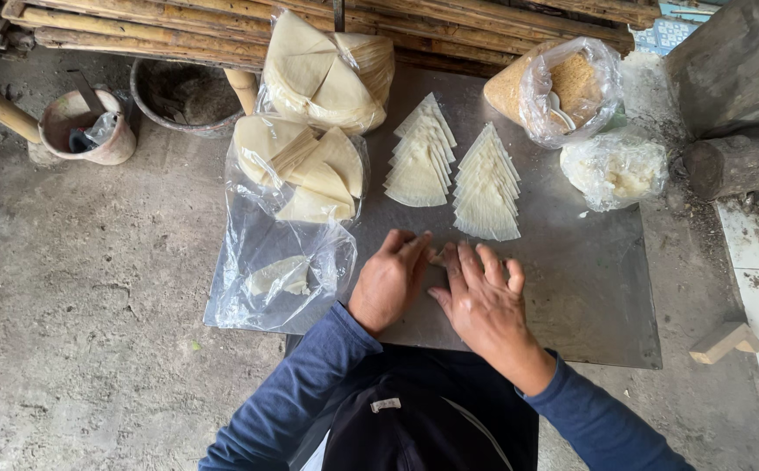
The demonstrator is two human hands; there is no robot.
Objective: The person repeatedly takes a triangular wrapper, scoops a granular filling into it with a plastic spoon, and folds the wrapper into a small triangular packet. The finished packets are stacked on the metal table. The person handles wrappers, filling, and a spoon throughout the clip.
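1. Both hands, left [390,281] and right [482,298], lie flat and side by side on the grey metal desk [588,288], fingertips meeting over a small pale pastry piece [439,256] that is mostly hidden beneath them.
2. I would press evenly, keeping its edges aligned.
3. The two fanned rows of folded cream triangles [453,170] sit just beyond; match their shape.
4. Keep the clear plastic bag of wrappers [296,196] on the left within reach.

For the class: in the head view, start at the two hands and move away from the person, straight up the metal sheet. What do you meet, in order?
Left hand and right hand side by side on the metal sheet → two fanned rows of pale wedge wrappers → bamboo poles.
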